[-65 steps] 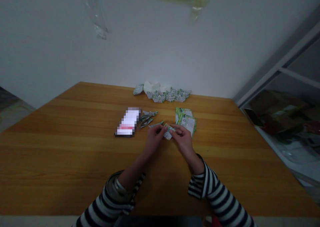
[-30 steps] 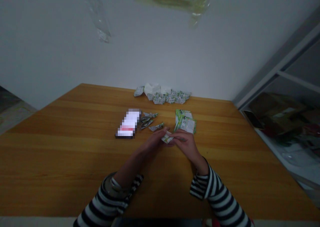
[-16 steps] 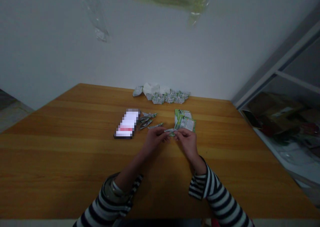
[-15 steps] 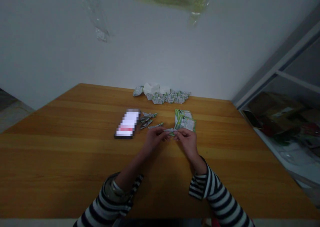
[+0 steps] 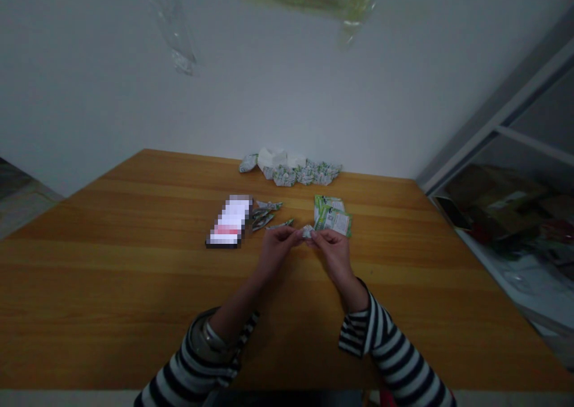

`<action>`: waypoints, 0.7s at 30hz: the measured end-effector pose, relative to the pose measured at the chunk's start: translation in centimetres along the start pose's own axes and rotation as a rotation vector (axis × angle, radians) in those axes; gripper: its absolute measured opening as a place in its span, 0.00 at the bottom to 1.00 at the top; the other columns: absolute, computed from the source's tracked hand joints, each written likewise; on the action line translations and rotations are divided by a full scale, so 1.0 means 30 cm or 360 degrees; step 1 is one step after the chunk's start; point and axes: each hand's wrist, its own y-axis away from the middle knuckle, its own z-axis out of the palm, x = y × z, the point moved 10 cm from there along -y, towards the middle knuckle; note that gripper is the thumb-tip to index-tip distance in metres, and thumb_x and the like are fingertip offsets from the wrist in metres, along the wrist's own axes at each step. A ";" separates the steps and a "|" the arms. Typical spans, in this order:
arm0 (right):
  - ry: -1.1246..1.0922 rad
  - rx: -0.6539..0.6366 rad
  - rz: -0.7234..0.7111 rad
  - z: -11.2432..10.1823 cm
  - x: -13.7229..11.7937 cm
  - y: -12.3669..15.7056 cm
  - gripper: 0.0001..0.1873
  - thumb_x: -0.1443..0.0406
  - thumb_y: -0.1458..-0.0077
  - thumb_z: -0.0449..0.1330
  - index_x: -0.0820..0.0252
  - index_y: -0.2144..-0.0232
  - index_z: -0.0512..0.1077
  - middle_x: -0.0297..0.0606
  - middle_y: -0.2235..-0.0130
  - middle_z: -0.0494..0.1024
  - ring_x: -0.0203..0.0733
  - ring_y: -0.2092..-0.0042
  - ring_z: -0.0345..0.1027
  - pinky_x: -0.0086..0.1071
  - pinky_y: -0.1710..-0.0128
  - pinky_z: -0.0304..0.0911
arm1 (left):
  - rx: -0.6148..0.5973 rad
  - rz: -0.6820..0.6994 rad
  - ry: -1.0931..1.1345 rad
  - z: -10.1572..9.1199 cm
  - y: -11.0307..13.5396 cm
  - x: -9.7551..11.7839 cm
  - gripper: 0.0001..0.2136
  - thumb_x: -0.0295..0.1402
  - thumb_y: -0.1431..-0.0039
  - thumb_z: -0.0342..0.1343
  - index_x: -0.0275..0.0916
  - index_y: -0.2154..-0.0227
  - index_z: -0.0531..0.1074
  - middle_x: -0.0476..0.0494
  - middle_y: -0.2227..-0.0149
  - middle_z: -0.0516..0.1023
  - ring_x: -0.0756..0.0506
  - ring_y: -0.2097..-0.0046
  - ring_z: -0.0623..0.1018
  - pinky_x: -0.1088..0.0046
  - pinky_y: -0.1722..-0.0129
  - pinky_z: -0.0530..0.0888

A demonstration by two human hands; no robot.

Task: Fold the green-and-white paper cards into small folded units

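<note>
Over the middle of the table, my left hand (image 5: pixel 278 242) and my right hand (image 5: pixel 332 245) pinch a small piece of folded printed paper (image 5: pixel 307 232) between them, one at each end. It is whitish with green marks, and the fingers cover its ends. Just behind my right hand lie several flat green-and-white printed sheets (image 5: pixel 334 219), overlapping. Beyond my left hand are several narrow folded paper pieces (image 5: pixel 262 219), one of them close to my fingertips.
A phone (image 5: pixel 229 222) with a lit, blurred screen lies left of the folded pieces. Along the wall sits a row of crumpled printed paper (image 5: pixel 291 171) on the wooden table (image 5: pixel 134 263). At right stands a shelf (image 5: pixel 515 269) with assorted items.
The paper between my fingers has turned and now looks more bunched, with more of its whitish face showing. Both hands stay in nearly the same place.
</note>
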 end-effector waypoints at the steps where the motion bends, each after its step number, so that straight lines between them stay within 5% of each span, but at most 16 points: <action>1: 0.0013 0.0020 -0.0018 0.000 -0.001 0.001 0.14 0.55 0.56 0.69 0.61 0.76 0.77 0.37 0.76 0.81 0.40 0.74 0.74 0.33 0.70 0.71 | 0.0004 -0.0010 0.0025 0.002 0.003 -0.003 0.12 0.40 0.52 0.65 0.34 0.74 0.78 0.44 0.72 0.81 0.45 0.68 0.79 0.68 0.61 0.76; 7: -0.0129 0.0093 -0.0022 -0.003 0.014 0.004 0.16 0.58 0.57 0.70 0.59 0.67 0.73 0.31 0.77 0.79 0.36 0.75 0.74 0.28 0.73 0.68 | 0.0074 -0.0068 0.0247 0.001 0.008 -0.028 0.23 0.40 0.56 0.68 0.37 0.58 0.72 0.44 0.67 0.83 0.43 0.64 0.81 0.65 0.59 0.77; 12: -0.0165 0.0048 -0.0012 0.015 0.013 0.016 0.19 0.59 0.56 0.69 0.57 0.62 0.70 0.29 0.78 0.78 0.35 0.77 0.73 0.27 0.74 0.67 | 0.0097 -0.0110 0.0239 -0.006 0.010 -0.048 0.26 0.41 0.56 0.68 0.33 0.55 0.72 0.41 0.66 0.82 0.42 0.65 0.81 0.63 0.59 0.77; 16: -0.0050 -0.0011 -0.0041 0.025 -0.001 0.014 0.15 0.59 0.54 0.67 0.59 0.65 0.72 0.28 0.79 0.75 0.34 0.78 0.70 0.27 0.75 0.64 | 0.0037 0.0031 -0.0026 -0.005 0.011 -0.010 0.23 0.39 0.50 0.64 0.37 0.52 0.73 0.41 0.62 0.82 0.39 0.60 0.80 0.61 0.56 0.76; 21: 0.0161 -0.0104 -0.0202 0.030 -0.060 0.005 0.12 0.60 0.51 0.65 0.59 0.64 0.75 0.25 0.82 0.69 0.33 0.79 0.63 0.26 0.77 0.60 | -0.0254 0.0339 -0.0628 0.044 0.014 0.040 0.09 0.36 0.46 0.60 0.44 0.62 0.81 0.42 0.60 0.81 0.38 0.57 0.77 0.63 0.51 0.69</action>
